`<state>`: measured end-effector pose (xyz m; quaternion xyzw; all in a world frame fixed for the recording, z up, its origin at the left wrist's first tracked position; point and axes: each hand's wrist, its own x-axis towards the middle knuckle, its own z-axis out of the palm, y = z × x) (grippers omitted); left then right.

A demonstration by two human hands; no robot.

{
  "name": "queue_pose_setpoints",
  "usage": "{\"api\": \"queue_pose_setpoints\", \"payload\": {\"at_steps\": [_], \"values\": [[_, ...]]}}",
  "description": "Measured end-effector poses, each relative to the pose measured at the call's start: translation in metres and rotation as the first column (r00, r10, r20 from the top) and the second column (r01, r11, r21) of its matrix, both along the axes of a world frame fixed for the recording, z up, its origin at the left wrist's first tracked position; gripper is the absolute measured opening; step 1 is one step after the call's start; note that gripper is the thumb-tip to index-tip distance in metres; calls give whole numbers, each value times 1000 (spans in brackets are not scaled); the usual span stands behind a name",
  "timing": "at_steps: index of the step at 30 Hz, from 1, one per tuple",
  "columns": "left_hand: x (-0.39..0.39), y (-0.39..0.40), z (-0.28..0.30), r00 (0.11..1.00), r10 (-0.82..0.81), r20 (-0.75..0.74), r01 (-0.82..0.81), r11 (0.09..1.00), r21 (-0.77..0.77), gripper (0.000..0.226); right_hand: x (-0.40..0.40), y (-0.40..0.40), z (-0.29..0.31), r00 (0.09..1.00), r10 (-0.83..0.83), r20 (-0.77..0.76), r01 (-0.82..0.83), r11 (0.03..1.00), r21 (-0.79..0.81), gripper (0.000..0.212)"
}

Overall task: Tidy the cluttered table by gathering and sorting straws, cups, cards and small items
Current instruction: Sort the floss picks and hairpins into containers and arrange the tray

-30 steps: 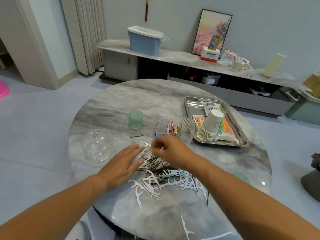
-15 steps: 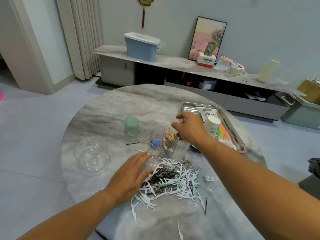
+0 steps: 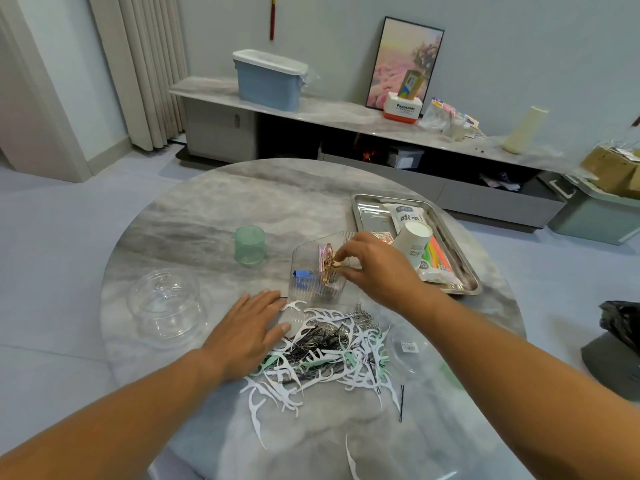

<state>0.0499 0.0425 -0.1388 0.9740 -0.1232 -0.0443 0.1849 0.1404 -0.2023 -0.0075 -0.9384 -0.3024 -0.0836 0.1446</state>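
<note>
head view: tabletop [image 3: 214,216] partly sorted. tray [image 3: 465,268] at right already holds cups [image 3: 412,244], straws and packets. the pile [image 3: 329,344] of floss picks, hairpins and clips remains loose at centre. clear box [image 3: 311,282] holds a few clips. left hand [image 3: 247,329] lies flat beside the pile, grip open. right hand [image 3: 377,268] over the box, fingertips pinching a small gold clip [image 3: 335,262]. most sorting remains, in my judgement.

Grey walls, pale floor [image 3: 52,258] — low marble-topped cabinet [image 3: 346,112], beige curtain [image 3: 145,64].
</note>
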Motion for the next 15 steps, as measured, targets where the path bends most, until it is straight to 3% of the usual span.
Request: {"api": "queue_pose_setpoints", "payload": {"at_steps": [4,8,11,13,15], "values": [[-12,0,3,990,-139,-19,136,986,-93,69,-20,-13,-19,991,-12,133,-27,959,282,16],[-23,-16,5,979,-202,-35,196,973,-120,70,-46,-21,-54,987,-157,-29,153,878,454,15],[-30,-32,5,968,-247,-46,238,961,-139,65,-61,-35,-82,951,-273,-145,308,875,374,18],[-35,-38,9,966,-253,-48,244,959,-144,65,-63,-48,-91,936,-322,-144,347,914,210,28],[-41,-45,13,957,-285,50,289,954,-81,70,-63,-62,-93,935,-325,-143,333,942,41,32]]}}
